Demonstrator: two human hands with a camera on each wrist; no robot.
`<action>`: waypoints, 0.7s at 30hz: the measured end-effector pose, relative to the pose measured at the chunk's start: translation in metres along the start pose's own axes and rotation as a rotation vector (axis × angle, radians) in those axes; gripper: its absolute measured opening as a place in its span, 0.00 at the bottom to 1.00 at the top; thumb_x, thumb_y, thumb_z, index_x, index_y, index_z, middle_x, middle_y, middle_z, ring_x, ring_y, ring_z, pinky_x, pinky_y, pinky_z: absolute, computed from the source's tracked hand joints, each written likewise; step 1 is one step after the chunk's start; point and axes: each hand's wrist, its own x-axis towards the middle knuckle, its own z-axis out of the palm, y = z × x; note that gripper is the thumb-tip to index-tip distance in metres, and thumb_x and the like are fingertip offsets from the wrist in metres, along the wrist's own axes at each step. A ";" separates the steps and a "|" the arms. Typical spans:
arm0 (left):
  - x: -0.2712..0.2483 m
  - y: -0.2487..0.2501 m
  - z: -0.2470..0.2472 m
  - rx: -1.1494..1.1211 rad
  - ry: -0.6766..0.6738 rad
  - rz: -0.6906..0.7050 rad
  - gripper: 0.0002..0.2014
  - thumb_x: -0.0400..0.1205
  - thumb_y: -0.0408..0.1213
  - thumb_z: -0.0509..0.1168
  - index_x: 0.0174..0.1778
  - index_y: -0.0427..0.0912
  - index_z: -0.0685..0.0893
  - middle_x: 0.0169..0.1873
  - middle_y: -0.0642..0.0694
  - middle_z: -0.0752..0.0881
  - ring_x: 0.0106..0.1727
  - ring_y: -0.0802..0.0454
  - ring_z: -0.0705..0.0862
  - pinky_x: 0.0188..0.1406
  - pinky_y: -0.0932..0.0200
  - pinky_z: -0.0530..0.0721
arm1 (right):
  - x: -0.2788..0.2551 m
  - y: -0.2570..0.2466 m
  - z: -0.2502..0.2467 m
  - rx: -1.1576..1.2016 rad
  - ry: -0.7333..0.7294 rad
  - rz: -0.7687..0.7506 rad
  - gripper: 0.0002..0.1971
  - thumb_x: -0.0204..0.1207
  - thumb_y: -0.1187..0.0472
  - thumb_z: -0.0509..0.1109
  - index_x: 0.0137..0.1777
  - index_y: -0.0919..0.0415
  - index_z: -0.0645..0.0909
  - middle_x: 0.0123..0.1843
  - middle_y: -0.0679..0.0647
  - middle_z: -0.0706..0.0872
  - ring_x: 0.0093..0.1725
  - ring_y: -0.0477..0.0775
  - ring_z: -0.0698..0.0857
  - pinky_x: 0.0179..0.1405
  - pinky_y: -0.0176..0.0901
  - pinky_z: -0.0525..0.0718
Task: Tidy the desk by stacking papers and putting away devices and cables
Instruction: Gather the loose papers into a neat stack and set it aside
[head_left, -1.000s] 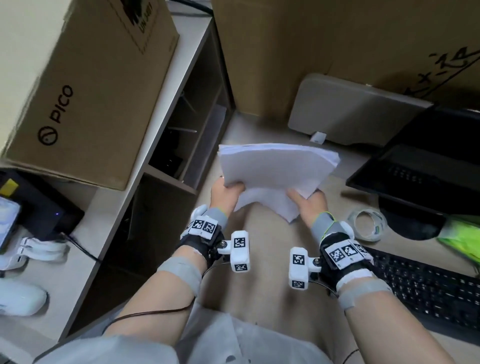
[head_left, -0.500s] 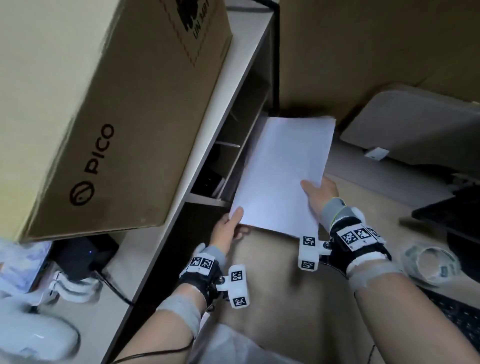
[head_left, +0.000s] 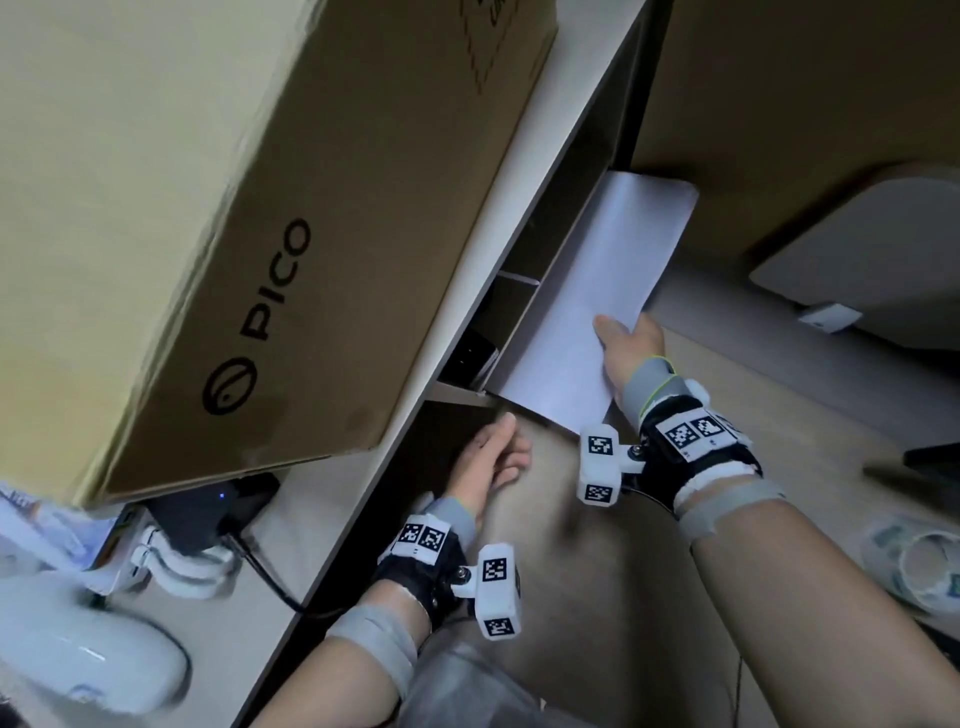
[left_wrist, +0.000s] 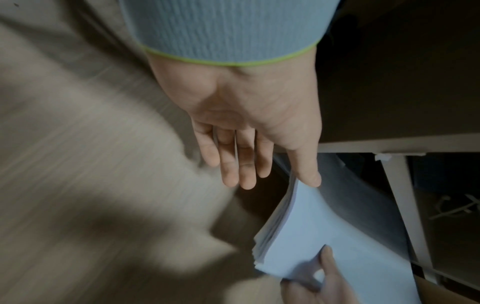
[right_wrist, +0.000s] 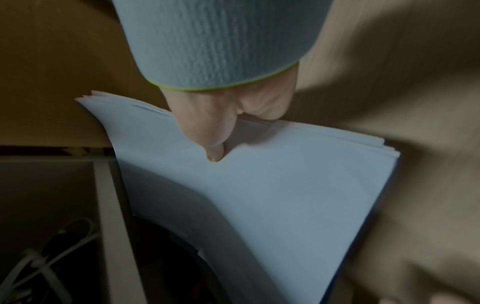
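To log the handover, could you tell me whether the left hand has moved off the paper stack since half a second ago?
Yes. The left hand has dropped back from the paper stack, away from the shelf unit; only the right hand holds it.

You can't see the right hand's fingers (right_wrist: 262, 109) under the paper stack (right_wrist: 272, 185); its far edge vanishes in the dark shelf compartment (head_left: 561, 234). The desk (left_wrist: 78, 164) is motion-blurred.

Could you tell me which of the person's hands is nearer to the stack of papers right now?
Right. The right hand grips the stack of papers at its near edge; the left hand hangs open just below its near corner.
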 end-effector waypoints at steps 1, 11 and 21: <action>-0.001 0.000 -0.001 -0.010 -0.004 -0.006 0.12 0.83 0.50 0.67 0.47 0.44 0.83 0.34 0.50 0.85 0.32 0.58 0.81 0.32 0.67 0.72 | -0.001 -0.002 0.008 0.014 -0.012 0.002 0.18 0.79 0.64 0.68 0.69 0.67 0.77 0.57 0.59 0.87 0.56 0.60 0.87 0.62 0.53 0.84; -0.004 -0.011 -0.012 -0.042 0.002 -0.066 0.12 0.81 0.50 0.68 0.48 0.44 0.82 0.38 0.45 0.85 0.36 0.53 0.79 0.26 0.71 0.69 | 0.026 -0.009 0.078 -0.229 -0.283 0.165 0.20 0.85 0.70 0.53 0.76 0.72 0.68 0.71 0.69 0.77 0.65 0.60 0.78 0.59 0.45 0.78; -0.002 -0.008 -0.013 -0.050 0.039 -0.086 0.08 0.86 0.43 0.63 0.47 0.44 0.83 0.31 0.53 0.87 0.31 0.59 0.80 0.32 0.69 0.70 | 0.032 0.000 0.067 -0.216 -0.049 0.185 0.10 0.71 0.70 0.74 0.33 0.54 0.85 0.39 0.59 0.88 0.33 0.61 0.88 0.40 0.57 0.91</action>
